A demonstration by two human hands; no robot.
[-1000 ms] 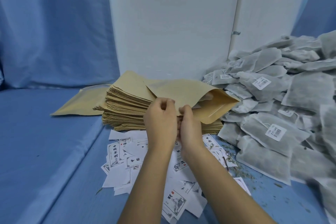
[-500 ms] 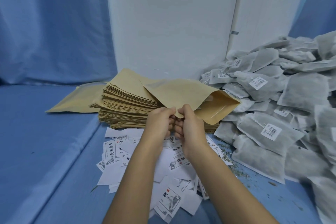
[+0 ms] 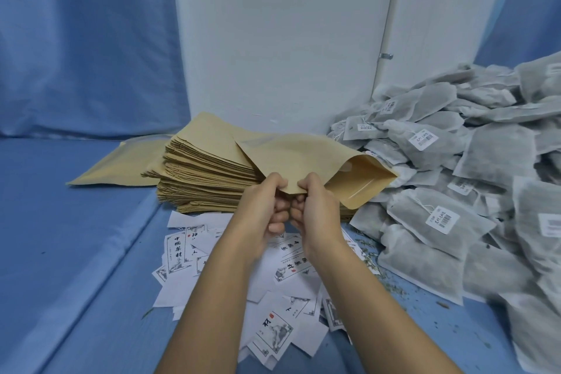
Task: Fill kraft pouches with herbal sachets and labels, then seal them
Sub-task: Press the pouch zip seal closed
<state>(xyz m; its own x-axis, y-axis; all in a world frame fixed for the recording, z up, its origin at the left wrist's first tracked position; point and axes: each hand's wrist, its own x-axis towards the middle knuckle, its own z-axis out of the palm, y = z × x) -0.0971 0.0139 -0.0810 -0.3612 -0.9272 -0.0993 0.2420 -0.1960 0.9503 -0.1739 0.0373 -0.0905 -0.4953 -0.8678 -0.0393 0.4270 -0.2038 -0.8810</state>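
Observation:
I hold one kraft pouch in the air above the pouch stack. Its mouth gapes open toward the right, showing the inner lining. My left hand and my right hand sit side by side and both pinch the pouch's near corner. A big heap of grey herbal sachets with barcode tags lies to the right. Printed white paper labels are scattered on the blue surface under my forearms.
A single flat kraft pouch lies left of the stack on a raised blue mat. A white wall panel stands behind the stack, blue cloth to either side. Dry herb crumbs dot the surface near the sachets.
My two hands have slid a little lower and closer along the pouch's near edge, and the pouch mouth has spread wider open to the right.

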